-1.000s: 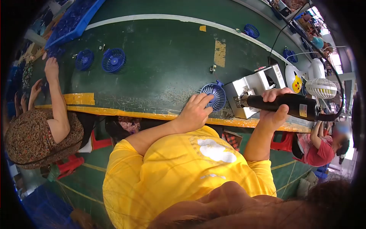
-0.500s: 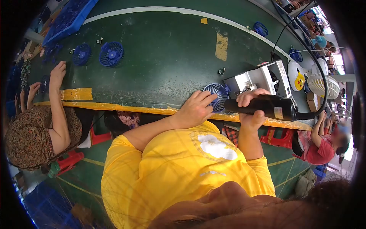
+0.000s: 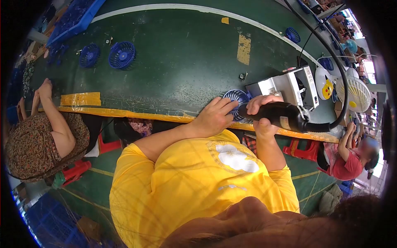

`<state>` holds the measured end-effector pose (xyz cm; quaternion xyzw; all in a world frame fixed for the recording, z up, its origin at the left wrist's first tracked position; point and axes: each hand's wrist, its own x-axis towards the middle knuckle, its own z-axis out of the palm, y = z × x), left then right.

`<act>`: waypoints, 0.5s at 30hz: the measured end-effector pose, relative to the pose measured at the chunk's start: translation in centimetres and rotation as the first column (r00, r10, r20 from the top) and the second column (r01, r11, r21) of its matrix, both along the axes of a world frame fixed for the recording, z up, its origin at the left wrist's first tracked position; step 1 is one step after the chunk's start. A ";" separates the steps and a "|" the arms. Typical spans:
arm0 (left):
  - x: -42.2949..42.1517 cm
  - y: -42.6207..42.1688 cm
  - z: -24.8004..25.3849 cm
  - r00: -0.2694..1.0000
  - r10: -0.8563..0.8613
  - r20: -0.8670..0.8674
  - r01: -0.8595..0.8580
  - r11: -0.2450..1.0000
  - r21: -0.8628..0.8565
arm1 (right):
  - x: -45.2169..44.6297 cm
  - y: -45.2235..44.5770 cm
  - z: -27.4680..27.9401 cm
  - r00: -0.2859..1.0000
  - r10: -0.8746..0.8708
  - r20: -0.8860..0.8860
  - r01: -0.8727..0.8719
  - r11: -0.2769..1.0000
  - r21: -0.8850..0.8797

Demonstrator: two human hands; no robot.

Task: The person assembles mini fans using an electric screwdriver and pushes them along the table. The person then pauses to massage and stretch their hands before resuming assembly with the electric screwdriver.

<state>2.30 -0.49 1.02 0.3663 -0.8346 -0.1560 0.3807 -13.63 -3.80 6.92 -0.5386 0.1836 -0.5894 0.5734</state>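
Observation:
My left hand (image 3: pixel 213 118) grips the near left side of a blue fan housing (image 3: pixel 239 97) with slatted ribs, resting on the green table near its front edge. My right hand (image 3: pixel 264 113) is wrapped around a black electric screwdriver (image 3: pixel 285 118), held nearly level. Its front end points left at the housing, and a thick black cable leaves its rear. Fingers and housing hide the screwdriver's tip, so I cannot tell whether it touches a screw.
A white boxy machine (image 3: pixel 289 87) stands just behind the screwdriver. Two blue fan housings (image 3: pixel 122 55) lie at left, near a blue tray (image 3: pixel 76 20). A white fan (image 3: pixel 353 94) and a Pikachu-faced piece (image 3: pixel 324 84) are at right. Co-workers sit on both sides.
The screwdriver has shifted left, its front end now closer over the blue housing, its rear tilted slightly lower. My left hand stays on the housing. The left co-worker's arm has lowered.

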 end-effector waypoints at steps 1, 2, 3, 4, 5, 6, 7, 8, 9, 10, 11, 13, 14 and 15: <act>0.0 0.0 -0.1 1.000 0.002 0.007 -0.002 1.000 -0.015 | 0.0 0.1 -0.2 0.999 0.024 -0.024 -0.025 1.000 -0.017; 0.0 0.0 -0.2 1.000 0.004 0.011 -0.004 0.999 -0.033 | 0.0 0.2 -0.2 0.998 0.039 -0.056 -0.041 0.998 -0.038; -0.1 -0.1 -0.2 1.000 0.007 0.016 -0.007 0.999 -0.053 | -0.2 0.2 -0.4 0.992 0.036 -0.121 -0.047 0.995 -0.086; -0.1 -0.1 -0.4 1.000 0.004 0.009 -0.004 0.999 -0.046 | -0.2 0.2 -0.5 0.991 0.035 -0.130 -0.047 0.995 -0.093; 0.0 -0.1 -0.4 1.000 0.002 0.003 -0.002 0.999 -0.034 | -0.2 0.3 -0.4 0.990 0.034 -0.138 -0.048 0.994 -0.095; 0.0 0.0 -0.3 1.000 0.002 -0.004 -0.002 1.000 -0.026 | -0.2 0.4 -0.3 0.996 0.036 -0.086 -0.040 0.998 -0.042; 0.1 0.1 -0.2 1.000 -0.010 0.009 0.010 0.999 -0.041 | -0.2 0.4 -0.2 0.999 0.036 -0.032 -0.036 0.999 0.009; 0.2 0.1 -0.2 1.000 -0.020 0.023 0.021 0.998 -0.057 | -0.4 0.0 -0.2 1.000 -0.005 -0.021 0.004 0.999 -0.039; 0.3 0.1 0.0 0.999 -0.029 0.036 0.032 0.997 -0.072 | -1.1 -0.1 0.4 0.996 -0.068 -0.054 0.068 0.998 -0.003; 0.3 0.1 -0.1 0.999 -0.032 0.037 0.034 0.996 -0.077 | -2.0 -0.5 1.0 0.997 -0.081 -0.019 0.081 0.997 0.001; 0.3 0.1 -0.4 0.999 -0.034 0.037 0.037 0.996 -0.082 | -3.0 -1.0 1.7 0.996 -0.093 0.017 0.093 0.996 0.006; 0.2 0.2 -0.6 0.998 -0.041 0.049 0.045 0.996 -0.078 | -4.4 -1.5 3.8 0.973 -0.228 0.033 0.229 0.972 -0.051; 0.2 0.3 -0.6 0.997 -0.044 0.062 0.049 0.996 -0.071 | -4.9 -1.6 4.7 0.961 -0.272 0.047 0.275 0.958 -0.085; 0.2 0.4 -0.6 0.996 -0.048 0.075 0.053 0.997 -0.064 | -5.3 -1.7 5.4 0.947 -0.315 0.064 0.320 0.940 -0.117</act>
